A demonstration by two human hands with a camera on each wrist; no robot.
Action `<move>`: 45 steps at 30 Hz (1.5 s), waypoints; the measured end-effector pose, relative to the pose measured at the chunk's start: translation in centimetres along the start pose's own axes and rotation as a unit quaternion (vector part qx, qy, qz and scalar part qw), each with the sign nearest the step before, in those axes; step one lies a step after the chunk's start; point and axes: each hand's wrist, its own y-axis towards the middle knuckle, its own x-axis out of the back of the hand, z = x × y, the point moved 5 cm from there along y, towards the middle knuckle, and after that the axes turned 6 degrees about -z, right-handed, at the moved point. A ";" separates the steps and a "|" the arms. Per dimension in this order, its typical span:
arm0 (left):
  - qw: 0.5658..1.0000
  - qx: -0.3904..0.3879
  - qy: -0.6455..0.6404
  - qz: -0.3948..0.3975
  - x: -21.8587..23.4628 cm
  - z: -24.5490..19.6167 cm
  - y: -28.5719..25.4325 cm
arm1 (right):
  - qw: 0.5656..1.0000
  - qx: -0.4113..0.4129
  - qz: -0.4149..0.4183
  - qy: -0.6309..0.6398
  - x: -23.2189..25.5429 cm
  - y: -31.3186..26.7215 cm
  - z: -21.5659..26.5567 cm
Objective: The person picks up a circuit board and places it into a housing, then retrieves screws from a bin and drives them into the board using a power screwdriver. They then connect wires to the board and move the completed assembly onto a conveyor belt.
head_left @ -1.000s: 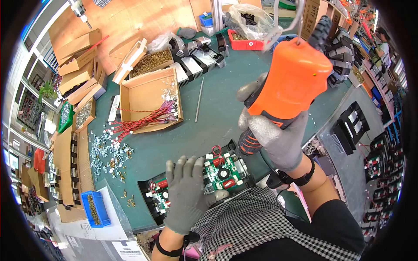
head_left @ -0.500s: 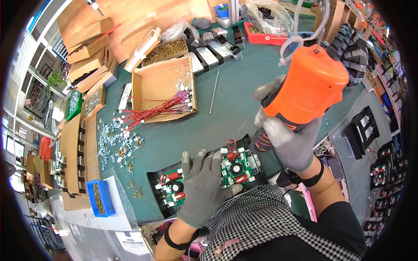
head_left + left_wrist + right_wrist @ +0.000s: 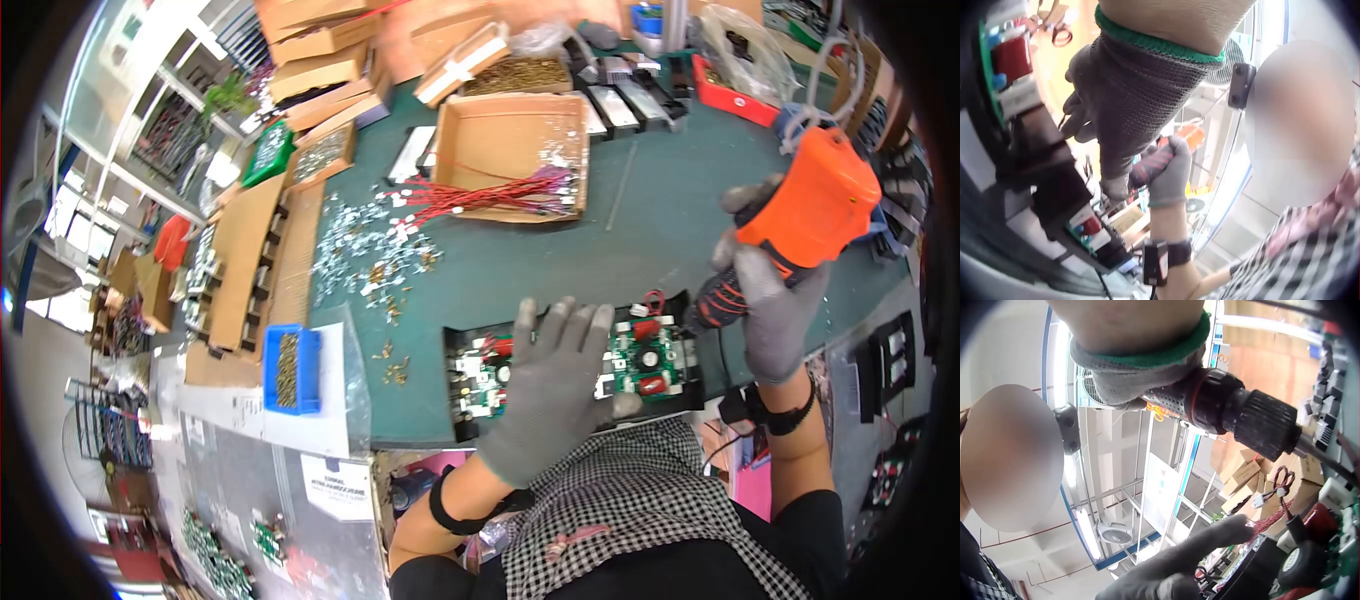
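Head view first, and the left hand (image 3: 555,400) lies back up across the middle of the black housing (image 3: 665,405), fingers straight and gripping nothing, probably there to keep it from shifting on the worktable (image 3: 650,240); green circuit boards (image 3: 628,352) show on either side, under and beside that glove. Over on the right, the right hand (image 3: 785,318) wraps its fingers round the orange power driver (image 3: 820,205), held low so its nose slants to the housing's right end, seemingly for aim. Scattered screws (image 3: 350,245) and the blue bin (image 3: 311,370) sit off to the left, within easy reach, I'd judge. Across to the left wrist: thumb hanging down, palm side hidden, the gripped driver showing just beyond it. And the right wrist gives us the chuck (image 3: 1266,425) with its bit (image 3: 1329,461) running out toward the boards, which lie ahead and below the right hand; where the tip lands, I can't tell
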 end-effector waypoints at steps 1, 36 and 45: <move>1.000 0.004 -0.004 -0.023 1.4 0.9 0.0 | 1.000 0.007 0.005 0.004 -0.1 0.1 -0.2; 0.935 0.259 0.236 0.048 -1.0 23.9 1.0 | 0.981 0.017 0.079 0.177 -4.3 -0.1 5.4; 0.934 0.251 -0.219 -0.130 3.4 15.9 0.7 | 0.966 0.028 0.071 0.249 -5.4 0.5 5.1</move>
